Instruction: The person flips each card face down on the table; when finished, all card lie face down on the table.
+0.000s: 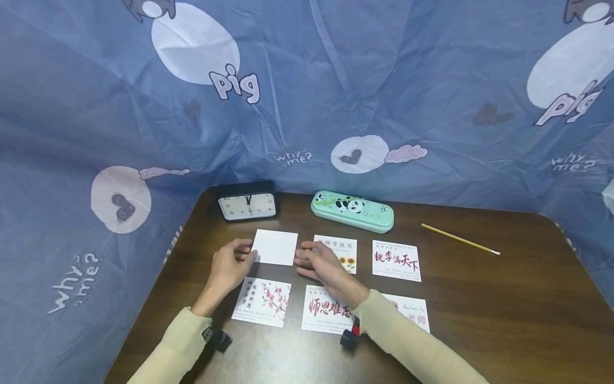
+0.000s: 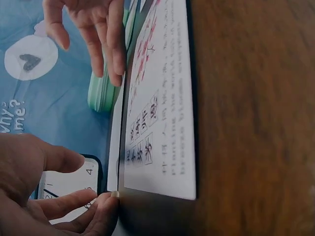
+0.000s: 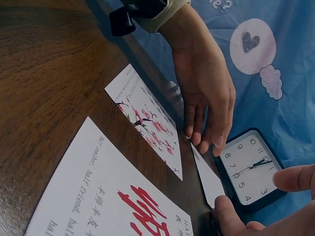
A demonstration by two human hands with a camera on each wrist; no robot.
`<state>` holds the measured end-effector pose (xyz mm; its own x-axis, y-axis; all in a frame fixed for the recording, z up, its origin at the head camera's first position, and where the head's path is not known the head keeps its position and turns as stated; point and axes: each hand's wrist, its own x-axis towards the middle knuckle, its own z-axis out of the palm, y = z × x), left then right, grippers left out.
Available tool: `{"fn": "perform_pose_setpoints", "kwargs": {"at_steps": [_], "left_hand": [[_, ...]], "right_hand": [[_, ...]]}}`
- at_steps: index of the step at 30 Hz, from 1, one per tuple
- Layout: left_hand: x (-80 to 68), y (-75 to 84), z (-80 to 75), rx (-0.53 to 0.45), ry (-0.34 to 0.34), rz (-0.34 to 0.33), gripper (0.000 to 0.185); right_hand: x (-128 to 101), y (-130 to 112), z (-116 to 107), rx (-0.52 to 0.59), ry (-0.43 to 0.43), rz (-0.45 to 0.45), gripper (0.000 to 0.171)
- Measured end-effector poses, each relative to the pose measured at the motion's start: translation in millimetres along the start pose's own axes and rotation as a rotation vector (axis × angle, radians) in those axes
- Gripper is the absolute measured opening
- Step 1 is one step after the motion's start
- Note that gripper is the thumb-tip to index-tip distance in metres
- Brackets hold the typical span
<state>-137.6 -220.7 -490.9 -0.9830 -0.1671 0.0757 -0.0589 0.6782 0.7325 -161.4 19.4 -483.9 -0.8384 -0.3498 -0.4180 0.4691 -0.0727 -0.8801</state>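
Cards in two rows on the worktop, clock and case behind them.

On the dark wooden worktop (image 1: 503,314), the blank white card (image 1: 275,247) lies at the left end of the far row, between the left hand (image 1: 230,266) and right hand (image 1: 318,264); the sunflower card (image 1: 342,250) and red-lettered card (image 1: 396,260) follow rightward. Nearer lie the plum-blossom card (image 1: 263,301) and two more. Behind stand the black rectangular clock (image 1: 247,205) and, to its right, the green panda pencil case (image 1: 352,210); the yellow pencil (image 1: 460,239) lies far right.
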Motion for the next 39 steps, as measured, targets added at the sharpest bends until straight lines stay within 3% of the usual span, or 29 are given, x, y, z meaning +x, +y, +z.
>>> {"fn": "perform_pose_setpoints", "kwargs": {"at_steps": [6,15,25,39], "left_hand": [[-1.0,3.2,0.9,-0.017,0.008,0.034,0.037],[-3.4,17.4,8.2,-0.112,0.020,0.166,0.041],[-5.4,40.3,35.1,-0.222,-0.068,0.175,0.042],[-10.2,62.5,63.0,-0.335,-0.261,0.127,0.050]], "right_hand": [[-6.7,-3.6,-6.1,-0.012,-0.011,-0.022,0.052],[-16.0,-16.1,-24.6,0.023,0.020,-0.090,0.051],[-36.0,-22.7,-62.1,0.021,0.073,-0.083,0.053],[-55.3,-18.3,-108.4,-0.018,0.194,-0.032,0.052]]}}
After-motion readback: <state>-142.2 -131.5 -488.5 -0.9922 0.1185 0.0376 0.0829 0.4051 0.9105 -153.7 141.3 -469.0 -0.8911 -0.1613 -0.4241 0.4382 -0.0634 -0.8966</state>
